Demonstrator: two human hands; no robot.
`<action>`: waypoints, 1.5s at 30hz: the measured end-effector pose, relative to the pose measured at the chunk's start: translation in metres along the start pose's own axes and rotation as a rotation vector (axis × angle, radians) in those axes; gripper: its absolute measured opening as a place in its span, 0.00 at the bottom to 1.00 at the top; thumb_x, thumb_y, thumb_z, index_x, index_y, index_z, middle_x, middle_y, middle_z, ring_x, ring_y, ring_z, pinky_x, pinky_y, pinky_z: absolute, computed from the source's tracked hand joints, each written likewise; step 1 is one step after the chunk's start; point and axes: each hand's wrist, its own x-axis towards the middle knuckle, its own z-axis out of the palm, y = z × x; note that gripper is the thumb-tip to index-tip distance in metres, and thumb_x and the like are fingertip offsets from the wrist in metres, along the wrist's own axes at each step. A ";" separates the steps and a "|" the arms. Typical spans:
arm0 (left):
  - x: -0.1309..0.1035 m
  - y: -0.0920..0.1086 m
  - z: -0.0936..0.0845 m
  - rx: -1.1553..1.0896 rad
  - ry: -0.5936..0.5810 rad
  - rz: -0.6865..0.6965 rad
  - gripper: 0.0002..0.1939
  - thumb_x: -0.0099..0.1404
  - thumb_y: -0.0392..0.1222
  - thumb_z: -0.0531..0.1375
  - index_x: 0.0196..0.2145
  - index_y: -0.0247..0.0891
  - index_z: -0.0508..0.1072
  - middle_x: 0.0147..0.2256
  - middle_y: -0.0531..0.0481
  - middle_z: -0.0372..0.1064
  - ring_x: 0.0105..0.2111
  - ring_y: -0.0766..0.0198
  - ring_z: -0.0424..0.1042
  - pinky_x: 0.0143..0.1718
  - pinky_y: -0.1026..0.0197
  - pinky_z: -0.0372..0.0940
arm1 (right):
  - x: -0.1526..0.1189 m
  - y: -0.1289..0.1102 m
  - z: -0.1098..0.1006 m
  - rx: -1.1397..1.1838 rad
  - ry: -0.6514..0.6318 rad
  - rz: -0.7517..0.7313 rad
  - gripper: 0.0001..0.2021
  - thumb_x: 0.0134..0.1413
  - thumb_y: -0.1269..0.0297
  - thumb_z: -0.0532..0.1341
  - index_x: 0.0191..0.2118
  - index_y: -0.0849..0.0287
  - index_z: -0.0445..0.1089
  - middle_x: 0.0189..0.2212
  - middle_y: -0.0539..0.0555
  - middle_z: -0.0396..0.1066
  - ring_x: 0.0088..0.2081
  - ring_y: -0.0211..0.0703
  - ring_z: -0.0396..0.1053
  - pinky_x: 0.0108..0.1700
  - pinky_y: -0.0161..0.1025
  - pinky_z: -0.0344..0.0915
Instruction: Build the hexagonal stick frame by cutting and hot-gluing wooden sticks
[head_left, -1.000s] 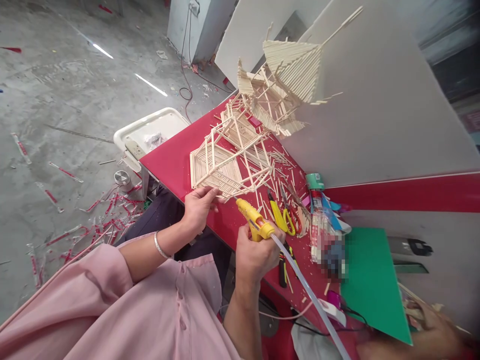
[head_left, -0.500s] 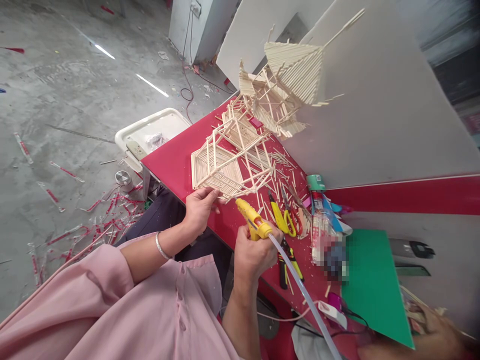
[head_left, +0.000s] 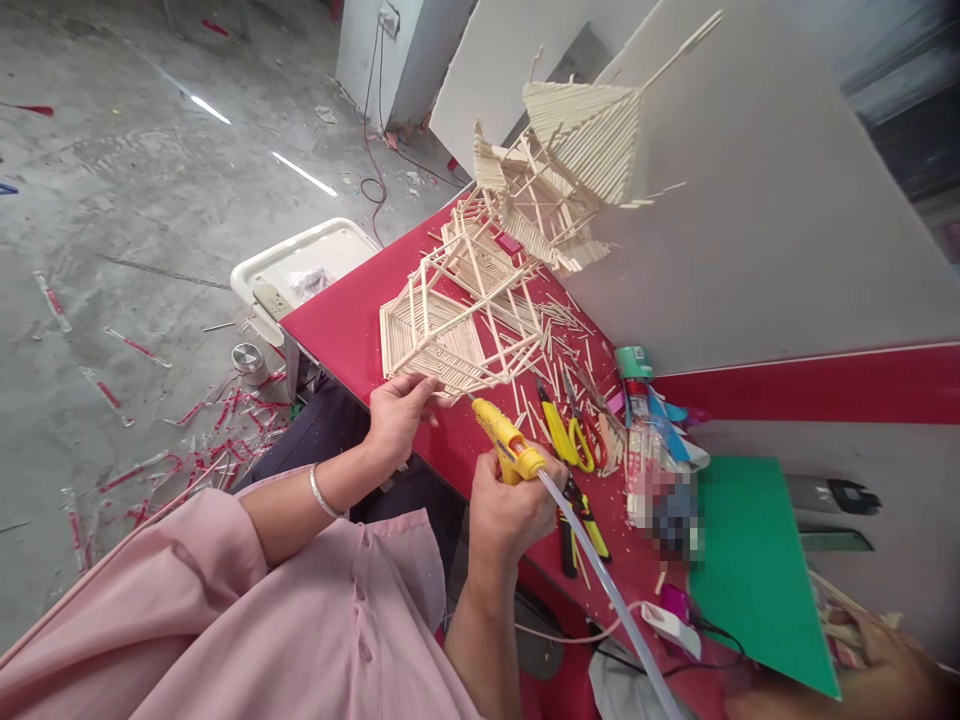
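Note:
My right hand (head_left: 510, 500) is wrapped round a yellow glue gun (head_left: 504, 437), a long translucent glue stick (head_left: 600, 570) trailing from its rear. The gun's nozzle is close to the near edge of an open wooden stick frame (head_left: 484, 300). Thumb and fingers of my left hand (head_left: 397, 415) are pinched together at that near edge, left of the nozzle; what they grip is too small to make out. A panel of close-laid sticks (head_left: 435, 345) shows through the frame on the red table (head_left: 337, 310).
A stick-built tower (head_left: 559, 190) stands at the back. Loose sticks, yellow scissors (head_left: 577, 445) and pliers (head_left: 589, 525) lie right of the frame. A green board (head_left: 757, 560) is farther right, near another person's hand (head_left: 885, 650). A white tray (head_left: 247, 270) adjoins the table's left side.
The view has shifted slightly. Both hands, the glue gun and the frame keep nearly the same positions relative to each other.

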 end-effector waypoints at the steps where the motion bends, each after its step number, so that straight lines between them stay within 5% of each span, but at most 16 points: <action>1: 0.000 0.000 0.000 0.003 0.001 0.002 0.14 0.49 0.46 0.71 0.26 0.33 0.75 0.30 0.44 0.77 0.24 0.63 0.76 0.17 0.68 0.62 | 0.000 0.000 0.000 0.004 -0.004 0.003 0.08 0.52 0.67 0.61 0.40 0.58 0.67 0.35 0.59 0.71 0.38 0.50 0.72 0.37 0.43 0.69; 45: -0.001 0.005 0.000 0.016 -0.028 -0.070 0.14 0.50 0.44 0.71 0.29 0.31 0.74 0.32 0.42 0.77 0.23 0.64 0.75 0.17 0.68 0.61 | 0.004 0.001 0.002 0.060 0.074 -0.069 0.09 0.52 0.68 0.63 0.40 0.60 0.68 0.34 0.57 0.71 0.36 0.48 0.72 0.37 0.41 0.69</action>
